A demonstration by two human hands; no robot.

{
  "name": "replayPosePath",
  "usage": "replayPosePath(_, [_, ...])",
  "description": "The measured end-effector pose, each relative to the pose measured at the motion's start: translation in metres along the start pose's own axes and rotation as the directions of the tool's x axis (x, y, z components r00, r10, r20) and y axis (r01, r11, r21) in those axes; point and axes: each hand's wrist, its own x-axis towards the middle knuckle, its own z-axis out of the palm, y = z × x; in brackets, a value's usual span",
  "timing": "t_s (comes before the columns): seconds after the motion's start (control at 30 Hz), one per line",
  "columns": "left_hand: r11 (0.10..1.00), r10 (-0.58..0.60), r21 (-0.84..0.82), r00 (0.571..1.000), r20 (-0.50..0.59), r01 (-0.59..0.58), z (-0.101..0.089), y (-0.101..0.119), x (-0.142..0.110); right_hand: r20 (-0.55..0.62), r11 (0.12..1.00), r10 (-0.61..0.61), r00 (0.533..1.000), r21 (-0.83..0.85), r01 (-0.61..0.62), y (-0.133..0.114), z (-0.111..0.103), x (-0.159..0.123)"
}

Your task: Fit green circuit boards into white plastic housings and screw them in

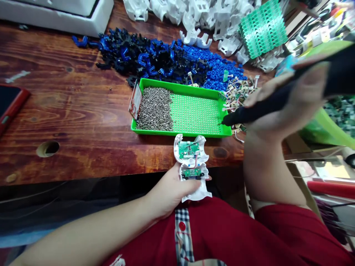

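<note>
Since the white shell (pixel 198 193) looks light and stiff, hold its rim. The left hand (pixel 173 190) clasps it; the right hand (pixel 294 114) grasps a black driver (pixel 263 109).

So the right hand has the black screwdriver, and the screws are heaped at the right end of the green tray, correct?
Not quite: the head view shows the screws heaped at the left end of the green tray. The right hand does have the black screwdriver.

The desk (pixel 83 111) is open between the red-cased phone (pixel 8 105) and green tray (pixel 158 132); beyond the tray, piled blue and black parts (pixel 149 55) bar the way
</note>
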Motion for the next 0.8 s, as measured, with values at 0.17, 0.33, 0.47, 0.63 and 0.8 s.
replayPosePath(0.17, [0.999,0.009,-0.034,1.000,-0.009,-0.009,-0.001,-0.001,-0.001,0.069,1.000,-0.001,0.998,-0.023,0.003,0.031,0.009,-0.004])
replayPosePath(0.33, [0.999,-0.020,-0.026,1.000,0.015,0.020,-0.002,0.001,-0.001,0.066,1.000,-0.014,0.998,0.007,0.013,0.034,0.004,-0.003])
replayPosePath(0.47, [0.999,-0.025,-0.029,0.999,0.033,0.026,-0.003,0.002,0.000,0.087,1.000,-0.003,0.996,-0.008,0.004,0.034,0.008,-0.004])
replayPosePath(0.63, [0.999,-0.018,-0.029,0.999,0.040,0.019,-0.004,0.001,0.000,0.078,0.998,-0.024,0.997,0.067,0.019,0.033,0.008,-0.002])
replayPosePath(0.8, [1.000,-0.009,-0.028,0.998,0.064,0.011,-0.005,0.001,0.002,0.116,0.997,-0.026,0.993,0.070,0.018,0.033,0.005,-0.001])
